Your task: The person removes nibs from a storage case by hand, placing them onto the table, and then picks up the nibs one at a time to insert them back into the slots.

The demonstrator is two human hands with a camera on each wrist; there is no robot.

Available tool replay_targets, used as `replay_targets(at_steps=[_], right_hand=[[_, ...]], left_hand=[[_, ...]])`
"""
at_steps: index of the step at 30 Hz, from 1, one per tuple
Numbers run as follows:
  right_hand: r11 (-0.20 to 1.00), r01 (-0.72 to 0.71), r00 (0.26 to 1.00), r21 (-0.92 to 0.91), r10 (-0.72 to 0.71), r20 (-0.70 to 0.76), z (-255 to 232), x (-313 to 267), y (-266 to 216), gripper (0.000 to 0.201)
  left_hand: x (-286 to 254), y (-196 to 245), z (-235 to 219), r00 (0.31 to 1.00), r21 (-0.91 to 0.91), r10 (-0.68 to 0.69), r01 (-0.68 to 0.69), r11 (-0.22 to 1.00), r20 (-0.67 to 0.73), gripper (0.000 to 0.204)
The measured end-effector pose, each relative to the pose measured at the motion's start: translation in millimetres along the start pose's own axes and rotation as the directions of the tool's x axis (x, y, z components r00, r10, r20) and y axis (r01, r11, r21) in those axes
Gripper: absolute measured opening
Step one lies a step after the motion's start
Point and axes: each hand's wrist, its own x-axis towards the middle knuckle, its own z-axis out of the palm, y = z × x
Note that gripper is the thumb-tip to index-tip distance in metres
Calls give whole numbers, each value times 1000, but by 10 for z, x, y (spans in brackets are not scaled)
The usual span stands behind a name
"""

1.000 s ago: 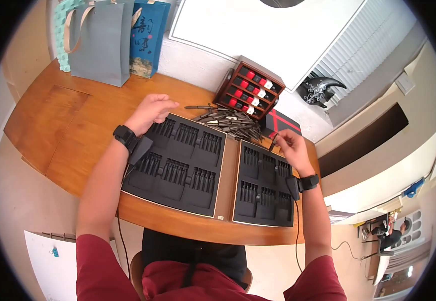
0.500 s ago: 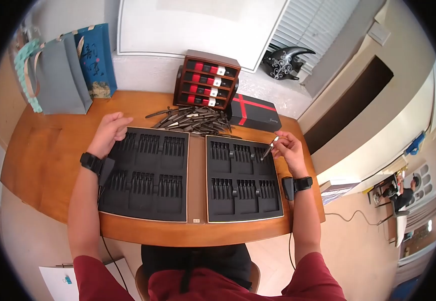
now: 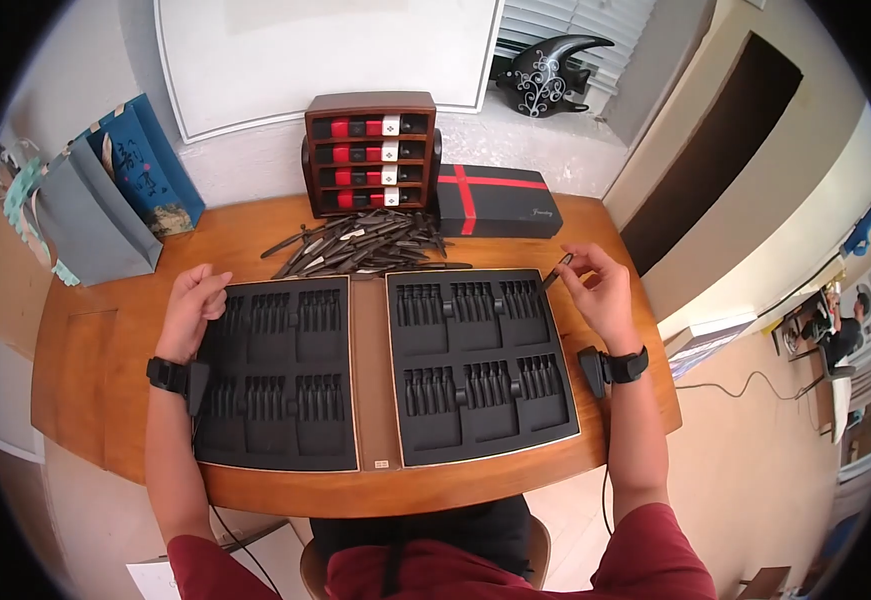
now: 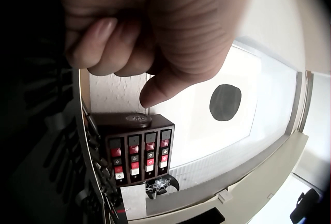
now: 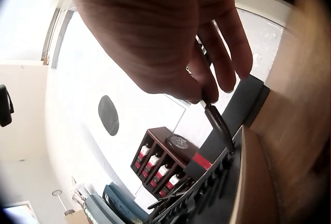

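Note:
My right hand pinches a dark pen between thumb and fingertips at the back right corner of the right foam tray. The pen slants down, its lower tip right at the tray's row of slots. My left hand is by the back left corner of the left foam tray, fingers curled into the palm; nothing shows in it. Both black trays belong to one opened case with a brown spine, and their slots hold narrow dark shapes. A heap of dark pens lies behind the case.
Behind the heap stands a wooden rack with red, black and white items. Right of it lies a dark box with red ribbon. A grey bag and a blue bag stand at the table's left back.
The head view has swung. My right hand has carried the pen from the tray's back edge over its slots to the back right corner. The left hand stays by the left tray.

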Motion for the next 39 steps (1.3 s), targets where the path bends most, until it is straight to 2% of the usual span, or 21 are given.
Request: replay_targets(at_steps=[3,7,9,15,19,22,24,25,27,34,36,39], right_hand=[[999,33,999,-42,-31,42,-41,-19,-132,27],[1000,14,1000,1,-14,2,-27,-29,-164,25],[998,53,998,29,-52,-38,-6,-24,-108,22],[988,142,990,59,-143,18,-30,-46,-181,14],[981,183,983,62,-184,7,-50,-45,-231,11],[972,232,971,42,-229,-70,-115,-51,-213,10],[964,257,966,67,-256,-21,-172,-35,-169,9],[964,256,967,69,-255,-20,-177,-38,-161,9],[977,197,975,87,-205,89,-179,-55,-154,8],[988,145,982,60,-151,118,-236,-55,-150,7],[993,100,974,56,-110,198,-267,-50,-129,7],[997,44,968,58,-57,243,-259,-62,-123,9]], left_hand=[[-3,9,21,1000,14,-7,7,1000,6,44],[2,-3,7,1000,14,-13,13,1000,9,43],[6,-2,5,1000,11,-8,8,1000,15,43],[12,-26,-15,1000,10,-3,3,1000,28,43],[15,-40,-19,1000,-2,-10,10,1000,12,43],[17,-26,-13,1000,8,-13,13,1000,22,43],[22,-31,-12,1000,10,-9,9,1000,24,43],[17,-34,-12,1000,12,-7,7,1000,25,43],[12,-24,10,1000,15,-8,8,1000,21,43],[16,-14,17,1000,11,-7,7,1000,25,44],[14,-10,31,1000,8,-6,6,1000,20,45],[13,-12,38,1000,3,-4,4,1000,21,46]])
